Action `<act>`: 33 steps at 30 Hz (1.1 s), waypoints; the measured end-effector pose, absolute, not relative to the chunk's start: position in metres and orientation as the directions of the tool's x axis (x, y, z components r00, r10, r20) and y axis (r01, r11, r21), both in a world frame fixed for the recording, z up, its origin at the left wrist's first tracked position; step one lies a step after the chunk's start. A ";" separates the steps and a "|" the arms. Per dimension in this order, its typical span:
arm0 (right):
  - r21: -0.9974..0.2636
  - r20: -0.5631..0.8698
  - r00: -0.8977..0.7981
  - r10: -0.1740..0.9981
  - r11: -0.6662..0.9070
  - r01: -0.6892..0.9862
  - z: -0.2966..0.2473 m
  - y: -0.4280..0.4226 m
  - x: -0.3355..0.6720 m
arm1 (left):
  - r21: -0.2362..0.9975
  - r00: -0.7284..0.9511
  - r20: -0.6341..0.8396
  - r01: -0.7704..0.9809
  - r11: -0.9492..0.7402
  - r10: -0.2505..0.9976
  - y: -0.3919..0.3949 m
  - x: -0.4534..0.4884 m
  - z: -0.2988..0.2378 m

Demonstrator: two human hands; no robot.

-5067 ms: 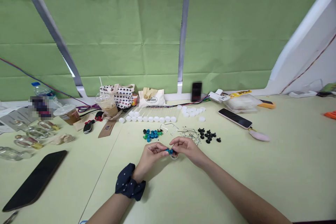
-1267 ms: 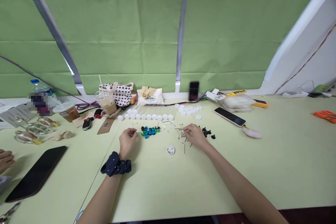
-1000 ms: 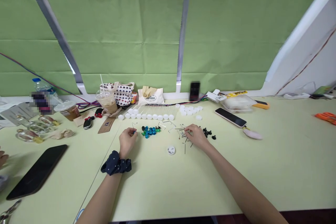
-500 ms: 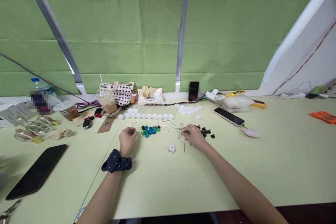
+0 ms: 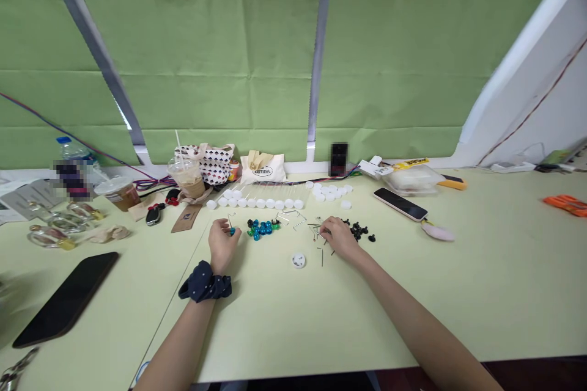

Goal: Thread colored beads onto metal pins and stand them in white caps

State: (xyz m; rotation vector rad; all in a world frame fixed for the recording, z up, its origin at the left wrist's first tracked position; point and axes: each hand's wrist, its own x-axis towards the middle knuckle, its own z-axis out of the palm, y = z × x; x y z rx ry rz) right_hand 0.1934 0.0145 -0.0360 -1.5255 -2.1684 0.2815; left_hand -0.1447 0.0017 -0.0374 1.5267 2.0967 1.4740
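Observation:
On the left, my left hand (image 5: pixel 222 243) is closed around a small blue ball-shaped piece (image 5: pixel 232 231), with a thin bent wire (image 5: pixel 230 220) rising from it. Just right of that hand lies a cluster of blue and green ball-shaped pieces (image 5: pixel 262 230). My right hand (image 5: pixel 340 237) is closed, fingertips down among loose thin metal pins (image 5: pixel 321 256); what they pinch is hidden. Black knob-like pieces (image 5: pixel 360 231) lie beside and partly behind it. Between my hands sit bent wires (image 5: pixel 292 218) and a small round white cap (image 5: pixel 298 260) with tiny bits inside.
A row of white-capped clear tubes (image 5: pixel 260 203) and loose white caps (image 5: pixel 330 193) lie behind. Drink cups (image 5: pixel 187 178), bags (image 5: pixel 262 168) and glass bottles (image 5: pixel 50 236) stand left and back. Phones (image 5: pixel 400 204), a plastic box (image 5: pixel 413 180) and orange scissors (image 5: pixel 567 204) lie around.
The blue piece and its wire have turned slightly in my left hand, and the fingers have shifted a little. My right hand stays over the pins with only a slight finger movement.

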 end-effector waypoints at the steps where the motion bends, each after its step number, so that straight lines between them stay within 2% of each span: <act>1: -0.419 0.255 -0.270 0.928 0.358 0.834 -0.036 0.015 0.193 | 0.757 -0.488 0.441 0.653 -0.020 0.753 0.000 -0.143 -0.035; 4: -0.421 0.256 -0.269 0.928 0.358 0.834 -0.033 0.014 0.192 | 0.640 -0.490 0.648 0.765 -0.068 0.584 -0.009 -0.135 -0.025; 6: -0.435 0.285 -0.258 0.923 0.364 0.824 -0.030 0.012 0.191 | 0.562 -0.432 0.739 0.818 -0.119 0.517 -0.016 -0.128 -0.019; 8: -0.455 0.333 -0.235 0.913 0.373 0.809 -0.027 0.010 0.190 | 0.522 -0.342 0.761 0.828 -0.206 0.552 -0.022 -0.120 -0.014; 11: -0.501 0.390 -0.187 0.902 0.378 0.779 -0.022 0.008 0.189 | 0.492 -0.154 0.717 0.803 -0.337 0.680 -0.027 -0.107 -0.013; 14: -0.548 0.393 -0.155 0.907 0.366 0.752 -0.021 0.009 0.190 | 0.450 0.044 0.635 0.790 -0.416 0.771 -0.026 -0.099 -0.019; 16: -0.549 0.372 -0.175 0.911 0.368 0.751 -0.021 0.010 0.191 | 0.421 0.110 0.590 0.803 -0.422 0.800 -0.024 -0.098 -0.025; 21: -0.477 0.292 -0.304 0.907 0.413 0.775 -0.025 0.009 0.192 | 0.414 0.116 0.533 0.828 -0.378 0.838 -0.019 -0.102 -0.036; 26: -0.455 0.287 -0.326 0.901 0.427 0.781 -0.024 0.006 0.188 | 0.464 0.087 0.499 0.814 -0.350 0.862 -0.019 -0.104 -0.038; 33: -0.450 0.211 -0.465 0.860 0.507 0.735 -0.013 -0.002 0.186 | 0.623 -0.031 0.478 0.716 -0.315 0.878 -0.018 -0.105 -0.037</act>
